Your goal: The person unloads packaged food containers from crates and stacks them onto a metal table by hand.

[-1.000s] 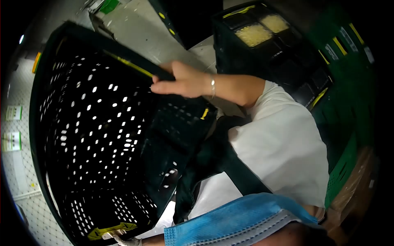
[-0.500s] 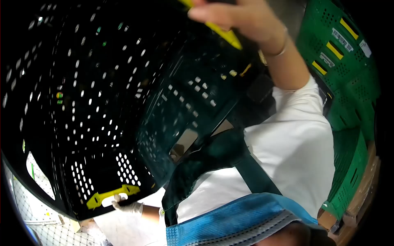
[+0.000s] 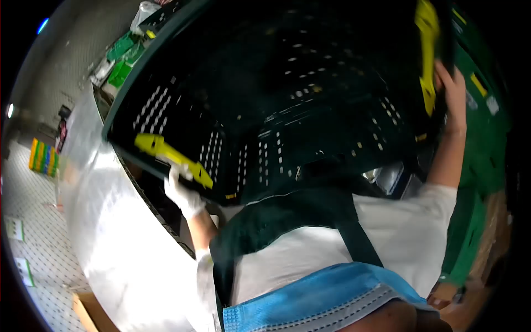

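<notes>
A large dark plastic crate [image 3: 326,133] with perforated walls fills the upper view, tilted so its inside faces me. My left hand [image 3: 183,193], in a white glove, has its fingers wrapped round the yellow handle [image 3: 171,157] on the crate's left side. On the right side, my bare right hand [image 3: 454,99] grips the crate at its other yellow handle [image 3: 427,55]. Part of the right hand's fingers is hidden behind the crate's edge. I can make out no goods inside the crate.
Green stacked crates [image 3: 478,149] stand close on my right. A shiny metal surface [image 3: 110,221] lies to the left, with a cardboard box [image 3: 91,310] at its lower end. Green containers [image 3: 119,72] and a striped colourful stack [image 3: 43,157] are farther left.
The crate has swung to the right and tipped, showing more of its inside. My right hand has come down at the right, and my left hand has risen with the left handle.
</notes>
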`<state>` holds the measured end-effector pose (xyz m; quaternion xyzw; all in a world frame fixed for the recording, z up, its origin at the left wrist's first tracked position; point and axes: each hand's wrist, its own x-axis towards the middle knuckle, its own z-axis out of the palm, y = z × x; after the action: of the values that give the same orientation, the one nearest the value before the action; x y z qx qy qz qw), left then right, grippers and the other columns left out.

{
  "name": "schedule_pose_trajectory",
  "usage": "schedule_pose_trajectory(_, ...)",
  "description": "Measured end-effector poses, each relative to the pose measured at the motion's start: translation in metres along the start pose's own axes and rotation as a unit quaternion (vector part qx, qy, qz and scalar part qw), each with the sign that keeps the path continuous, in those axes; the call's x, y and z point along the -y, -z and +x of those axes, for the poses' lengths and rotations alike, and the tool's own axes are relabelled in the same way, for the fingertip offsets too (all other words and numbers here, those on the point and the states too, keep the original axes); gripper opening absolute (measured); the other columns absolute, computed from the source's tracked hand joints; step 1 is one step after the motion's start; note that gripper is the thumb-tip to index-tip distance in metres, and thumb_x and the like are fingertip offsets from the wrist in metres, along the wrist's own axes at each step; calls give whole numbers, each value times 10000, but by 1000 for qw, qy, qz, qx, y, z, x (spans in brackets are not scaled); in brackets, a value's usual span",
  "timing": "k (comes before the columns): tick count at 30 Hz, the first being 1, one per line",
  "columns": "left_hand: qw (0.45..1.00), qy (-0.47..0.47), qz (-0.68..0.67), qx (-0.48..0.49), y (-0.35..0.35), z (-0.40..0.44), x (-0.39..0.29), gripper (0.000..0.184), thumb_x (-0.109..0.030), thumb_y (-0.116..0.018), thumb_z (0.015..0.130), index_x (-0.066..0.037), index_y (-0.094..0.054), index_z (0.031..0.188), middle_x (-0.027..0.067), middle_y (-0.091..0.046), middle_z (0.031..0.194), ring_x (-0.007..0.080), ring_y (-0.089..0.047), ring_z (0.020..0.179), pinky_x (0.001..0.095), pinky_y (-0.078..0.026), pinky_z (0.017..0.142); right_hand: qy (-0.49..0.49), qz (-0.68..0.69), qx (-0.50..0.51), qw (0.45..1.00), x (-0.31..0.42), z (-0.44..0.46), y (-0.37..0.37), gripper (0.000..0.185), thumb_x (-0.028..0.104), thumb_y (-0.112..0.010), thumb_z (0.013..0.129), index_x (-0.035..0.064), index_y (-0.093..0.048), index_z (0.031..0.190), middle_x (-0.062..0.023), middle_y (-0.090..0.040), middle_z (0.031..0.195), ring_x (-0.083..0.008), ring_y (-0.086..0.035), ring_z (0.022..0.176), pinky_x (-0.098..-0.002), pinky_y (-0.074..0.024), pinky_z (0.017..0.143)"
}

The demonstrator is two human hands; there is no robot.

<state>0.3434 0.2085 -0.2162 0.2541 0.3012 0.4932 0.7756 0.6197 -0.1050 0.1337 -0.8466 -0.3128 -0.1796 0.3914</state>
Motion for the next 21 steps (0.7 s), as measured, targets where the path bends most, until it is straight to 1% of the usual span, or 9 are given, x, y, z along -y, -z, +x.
schedule_pose_trajectory(1, 996, 18, 69, -57, -7, -11, 8, 219, -161, -483, 744, -45, -477, 558, 0, -422, 529, 106, -390, 514, 232, -330, 546, -39, 1, -15, 999, 3, -7, 7, 163, 216, -527, 822, 73, -524, 744, 59, -404, 537, -43, -356, 460, -189, -258, 446)
schedule_pose_trajectory(3, 993, 9, 116, 28, -28, -38, 18, 190, -116, -479, 739, -28, -534, 580, 27, -494, 565, 116, -457, 517, 236, -356, 549, -87, 20, 37, 995, -54, 0, 65, 142, 206, -534, 820, 81, -520, 755, 58, -411, 558, -52, -385, 497, -190, -280, 474)
schedule_pose_trajectory(5, 994, 32, 95, -54, -24, -65, 59, 99, -97, -493, 758, -9, -538, 758, 41, -527, 614, 111, -474, 516, 236, -381, 482, -156, 29, -12, 987, -73, -17, 101, 157, 207, -563, 801, 60, -507, 796, 27, -427, 619, -81, -421, 554, -223, -352, 528)
schedule_pose_trajectory(6, 998, 29, 33, 46, -26, -65, 80, 83, -66, -488, 767, -5, -524, 810, 46, -536, 635, 109, -487, 525, 227, -394, 497, -195, 83, -131, 968, -52, -48, 96, 189, 215, -583, 787, 43, -512, 821, 7, -441, 659, -102, -432, 596, -250, -379, 559)
schedule_pose_trajectory(9, 990, 71, 23, 121, -65, -59, 87, 87, -57, -466, 781, 5, -515, 818, 58, -550, 651, 106, -511, 541, 220, -416, 508, -217, 107, -289, 926, -17, -87, 92, 198, 169, -598, 776, 5, -488, 782, -14, -434, 666, -141, -428, 609, -293, -392, 577)
schedule_pose_trajectory(10, 986, 116, -6, 121, -80, -61, 87, 82, -55, -476, 779, 11, -508, 817, 60, -548, 652, 105, -514, 546, 219, -426, 513, -245, 73, -271, 928, -58, -85, 147, 194, 149, -591, 782, 1, -480, 724, -15, -422, 632, -141, -408, 572, -297, -378, 541)
schedule_pose_trajectory(15, 969, 143, -2, 199, -132, -71, 108, 92, -83, -548, 766, -6, -500, 776, 42, -536, 623, 83, -498, 500, 193, -412, 476, -206, 23, -382, 900, -49, -102, 168, 240, 183, -571, 782, -45, -552, 713, -43, -475, 620, -146, -440, 561, -283, -403, 515)
schedule_pose_trajectory(18, 950, 150, -8, 273, -140, -73, 103, 96, -68, -559, 772, -16, -488, 810, 34, -526, 609, 70, -482, 485, 178, -396, 450, -162, -159, -368, 902, -90, -119, 216, 287, 210, -481, 820, 16, -596, 996, -114, -549, 851, -187, -539, 675, -326, -495, 605)
schedule_pose_trajectory(21, 950, 138, -5, 279, -148, -76, 79, 78, -43, -560, 767, -19, -487, 780, 20, -518, 603, 53, -474, 487, 173, -389, 448, -130, -269, -362, 883, -106, -123, 243, 273, 186, -446, 833, 44, -596, 1011, -124, -553, 874, -198, -548, 695, -331, -501, 617)
